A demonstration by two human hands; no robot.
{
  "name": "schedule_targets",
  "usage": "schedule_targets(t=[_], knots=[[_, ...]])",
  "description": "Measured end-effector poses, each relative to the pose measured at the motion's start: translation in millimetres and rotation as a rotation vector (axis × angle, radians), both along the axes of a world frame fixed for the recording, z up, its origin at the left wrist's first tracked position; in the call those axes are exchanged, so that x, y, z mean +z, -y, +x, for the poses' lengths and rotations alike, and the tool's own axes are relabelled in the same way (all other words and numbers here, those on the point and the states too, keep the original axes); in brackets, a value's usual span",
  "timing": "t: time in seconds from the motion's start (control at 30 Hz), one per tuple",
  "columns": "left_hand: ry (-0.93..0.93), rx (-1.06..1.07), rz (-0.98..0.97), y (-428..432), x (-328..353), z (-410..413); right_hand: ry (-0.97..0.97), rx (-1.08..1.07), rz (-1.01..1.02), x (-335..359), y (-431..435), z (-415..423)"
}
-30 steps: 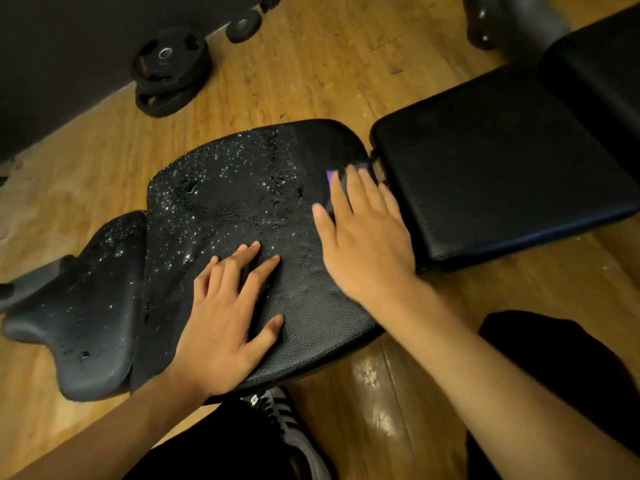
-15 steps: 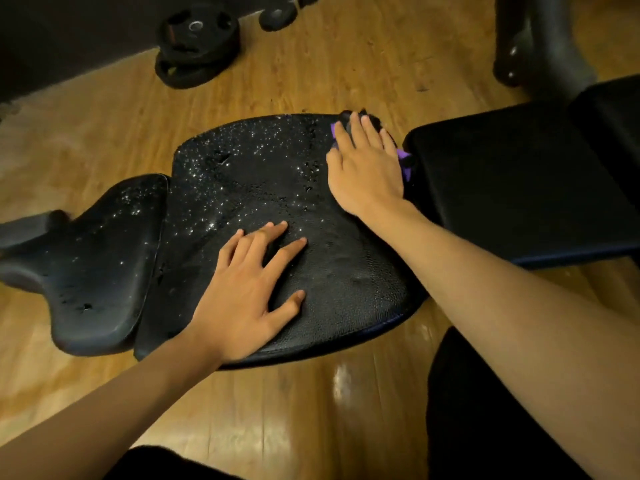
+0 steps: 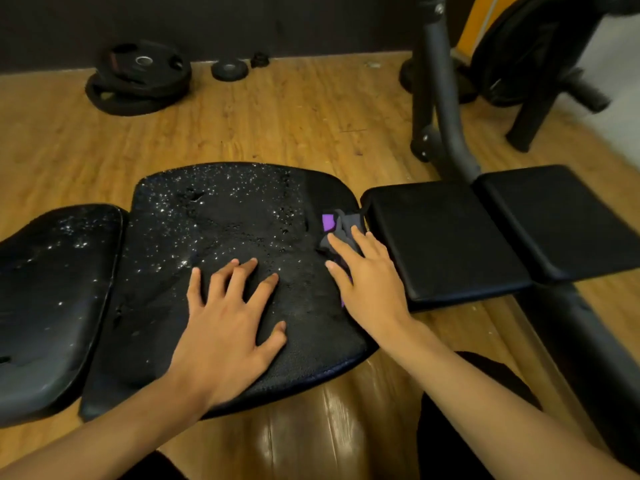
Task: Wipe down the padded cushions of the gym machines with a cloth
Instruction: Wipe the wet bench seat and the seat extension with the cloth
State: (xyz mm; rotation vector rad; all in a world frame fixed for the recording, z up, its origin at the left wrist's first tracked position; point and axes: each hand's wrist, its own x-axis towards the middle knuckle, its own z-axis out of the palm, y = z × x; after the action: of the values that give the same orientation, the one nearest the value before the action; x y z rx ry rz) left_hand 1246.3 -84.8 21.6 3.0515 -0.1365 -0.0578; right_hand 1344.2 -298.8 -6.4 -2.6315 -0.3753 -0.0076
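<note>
Wooden planks make up the floor (image 3: pixel 294 126) that runs under everything we see, glossy in the near strip between our arms. On it stands a bench of black padded cushions set in a row. The wide middle cushion (image 3: pixel 225 216) is the largest; droplets glitter across its far and left parts, while its right strip looks darker and free of them. Just left of it sits a rounded cushion (image 3: pixel 52 289), also speckled with drops. To the right lie two flat rectangular pads (image 3: pixel 443 237), side by side, matte and dry-looking. A dark metal upright (image 3: pixel 440 98) rises behind those pads on the far right. Stacked weight plates (image 3: pixel 138 77) rest on the floor by the far wall, with a small plate (image 3: pixel 228 70) near them.

Our left hand (image 3: pixel 225 327) lies flat on the near part of the middle cushion, fingers spread and straight, holding nothing. Our right hand (image 3: pixel 370 282) rests at that cushion's right edge, fingers extended and pressing down on the cloth (image 3: pixel 337 223). That grey and purple cloth is bunched under and beyond our right fingertips, at the gap between the middle cushion and the nearest flat pad.
</note>
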Motion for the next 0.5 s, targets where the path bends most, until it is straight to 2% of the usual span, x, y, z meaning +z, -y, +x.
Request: schedule_targets(t=[0.13, 0.2, 0.37, 0.5], knots=[[0.013, -0.025, 0.020, -2, -1, 1, 0.235, -0.077, -0.015, 8, -3, -5], [0.034, -0.040, 0.032, -2, -3, 3, 0.274, -0.118, -0.010, 14, -1, -14], [0.086, -0.056, 0.055, 0, -8, 5, 0.280, -0.139, -0.004, 8, 5, -31], [0.073, -0.055, 0.081, 1, -10, 6, 0.128, -0.132, 0.100, 7, 2, -23]])
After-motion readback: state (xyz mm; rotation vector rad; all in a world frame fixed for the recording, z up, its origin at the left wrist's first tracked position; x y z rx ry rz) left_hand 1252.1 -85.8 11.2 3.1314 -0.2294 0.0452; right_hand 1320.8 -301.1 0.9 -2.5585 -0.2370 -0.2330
